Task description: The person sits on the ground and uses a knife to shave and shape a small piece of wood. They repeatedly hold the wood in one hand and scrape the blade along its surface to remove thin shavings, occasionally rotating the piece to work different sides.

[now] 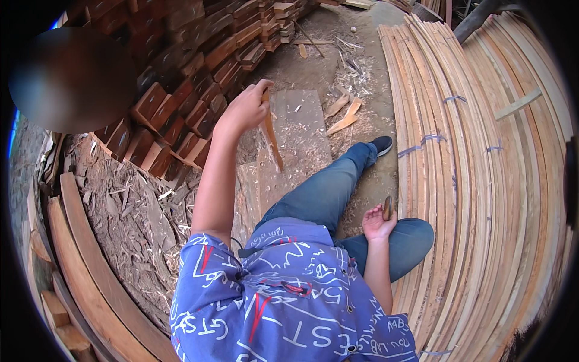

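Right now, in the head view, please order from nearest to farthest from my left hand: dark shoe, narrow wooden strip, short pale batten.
1. Narrow wooden strip: gripped in your left hand.
2. Dark shoe: to the hand's right.
3. Short pale batten: far right, lying across the long boards.

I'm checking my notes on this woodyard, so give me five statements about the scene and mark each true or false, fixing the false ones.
1. The left hand grips a slender wood strip. True.
2. The long timber strips are stacked on the person's left. False: they lie on the person's right.
3. Purple ties go across some of the long timber strips. True.
4. The ground is free of wood shavings. False: pale wood shavings are scattered over it.
5. The right hand is near the person's bent knee. True.
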`<state>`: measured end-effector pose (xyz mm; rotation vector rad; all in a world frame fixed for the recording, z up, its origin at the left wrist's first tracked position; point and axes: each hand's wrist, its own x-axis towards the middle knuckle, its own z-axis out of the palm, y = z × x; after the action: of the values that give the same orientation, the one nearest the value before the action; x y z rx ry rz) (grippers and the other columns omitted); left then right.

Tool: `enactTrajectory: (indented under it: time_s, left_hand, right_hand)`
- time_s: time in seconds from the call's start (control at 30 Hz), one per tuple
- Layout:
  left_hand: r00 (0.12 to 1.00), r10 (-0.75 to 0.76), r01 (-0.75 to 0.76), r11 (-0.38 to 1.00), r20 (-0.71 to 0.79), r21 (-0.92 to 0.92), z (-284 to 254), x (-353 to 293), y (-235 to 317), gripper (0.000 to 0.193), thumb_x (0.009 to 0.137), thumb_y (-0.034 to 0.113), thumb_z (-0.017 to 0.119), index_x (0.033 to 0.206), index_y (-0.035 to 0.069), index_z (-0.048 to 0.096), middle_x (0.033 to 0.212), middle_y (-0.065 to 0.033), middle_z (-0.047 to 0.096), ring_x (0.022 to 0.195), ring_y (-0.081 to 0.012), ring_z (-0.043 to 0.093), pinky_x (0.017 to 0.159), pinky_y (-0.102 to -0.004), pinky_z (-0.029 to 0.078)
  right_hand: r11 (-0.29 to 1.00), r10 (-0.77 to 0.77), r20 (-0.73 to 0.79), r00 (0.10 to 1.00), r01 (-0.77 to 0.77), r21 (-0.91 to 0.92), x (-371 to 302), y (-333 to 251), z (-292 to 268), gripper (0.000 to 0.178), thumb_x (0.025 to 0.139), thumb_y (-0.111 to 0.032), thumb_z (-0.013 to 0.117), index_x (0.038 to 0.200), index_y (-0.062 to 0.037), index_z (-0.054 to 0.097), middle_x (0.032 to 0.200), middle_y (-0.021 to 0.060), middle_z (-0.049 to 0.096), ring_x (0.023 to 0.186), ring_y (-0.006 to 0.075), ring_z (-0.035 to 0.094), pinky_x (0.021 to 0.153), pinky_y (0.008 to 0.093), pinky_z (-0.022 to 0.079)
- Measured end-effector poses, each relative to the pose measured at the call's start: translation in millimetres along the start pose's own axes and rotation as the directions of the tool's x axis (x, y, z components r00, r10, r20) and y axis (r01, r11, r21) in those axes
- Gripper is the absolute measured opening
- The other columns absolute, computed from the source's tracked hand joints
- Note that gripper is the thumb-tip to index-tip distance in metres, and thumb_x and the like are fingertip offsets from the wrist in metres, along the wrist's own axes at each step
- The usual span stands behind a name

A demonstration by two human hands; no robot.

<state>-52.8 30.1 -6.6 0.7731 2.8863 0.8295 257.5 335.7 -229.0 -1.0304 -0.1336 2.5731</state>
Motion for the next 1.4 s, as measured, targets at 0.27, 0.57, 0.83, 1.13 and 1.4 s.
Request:
enactTrajectory:
  time_s: [0.27, 0.57, 0.83, 1.13, 1.4]
  left_hand:
    - [0.987, 0.142, -0.153, 0.973, -0.071, -0.172, 15, -1, -20, 0.051, 0.083, 0.001, 0.046, 0.133, 0.007, 0.052, 0.154, -0.0231, 0.034, 0.148, -0.0354, 0.024, 0.119, -0.043, 0.024]
    - [0.992, 0.057, -0.102, 0.894, -0.115, -0.437, 15, -2, -18, 0.058, 0.079, -0.002, 0.047, 0.136, 0.006, 0.049, 0.149, -0.0161, 0.043, 0.145, -0.0284, 0.033, 0.118, -0.0383, 0.025]
    - [1.0, 0.028, -0.021, 0.855, 0.006, -0.518, 13, 8, -15, 0.057, 0.079, -0.002, 0.046, 0.136, 0.004, 0.05, 0.144, -0.0136, 0.049, 0.141, -0.0245, 0.039, 0.116, -0.036, 0.029]
    - [0.993, -0.052, 0.087, 0.93, 0.107, -0.358, -14, -1, -45, 0.063, 0.088, 0.008, 0.054, 0.147, 0.006, 0.032, 0.141, -0.0177, 0.05, 0.135, -0.0262, 0.045, 0.111, -0.0358, 0.033]
    - [0.893, -0.399, 0.36, 0.911, 0.209, 0.204, -41, 2, -34, 0.05, 0.092, 0.022, 0.059, 0.135, 0.002, 0.042, 0.123, -0.0284, 0.061, 0.12, -0.037, 0.058, 0.099, -0.0401, 0.044]
  right_hand:
    - [0.998, 0.062, 0.004, 0.998, -0.062, -0.014, 2, 3, 5, 0.046, 0.09, -0.05, 0.051, 0.092, -0.0052, 0.062, 0.083, 0.003, 0.063, 0.075, 0.0161, 0.059, 0.074, 0.0313, 0.052]
    - [0.992, 0.12, 0.027, 0.992, -0.119, -0.043, -3, 8, 3, 0.035, 0.086, -0.039, 0.058, 0.094, -0.005, 0.065, 0.082, 0.0023, 0.062, 0.074, 0.0159, 0.059, 0.071, 0.0313, 0.052]
    - [0.995, 0.092, -0.043, 0.995, -0.093, -0.026, -1, 7, 5, 0.033, 0.086, -0.038, 0.058, 0.091, -0.0059, 0.064, 0.079, 0.0026, 0.062, 0.073, 0.0161, 0.06, 0.07, 0.0313, 0.051]
    - [0.995, 0.091, -0.04, 0.995, -0.093, -0.037, -4, 9, 8, 0.03, 0.086, -0.037, 0.057, 0.089, -0.0073, 0.064, 0.078, 0.0028, 0.061, 0.071, 0.016, 0.059, 0.07, 0.0311, 0.051]
    - [0.989, 0.146, -0.002, 0.989, -0.146, 0.018, -5, 10, 9, 0.031, 0.086, -0.036, 0.056, 0.089, -0.0059, 0.063, 0.077, 0.0031, 0.061, 0.07, 0.0157, 0.059, 0.069, 0.0303, 0.051]
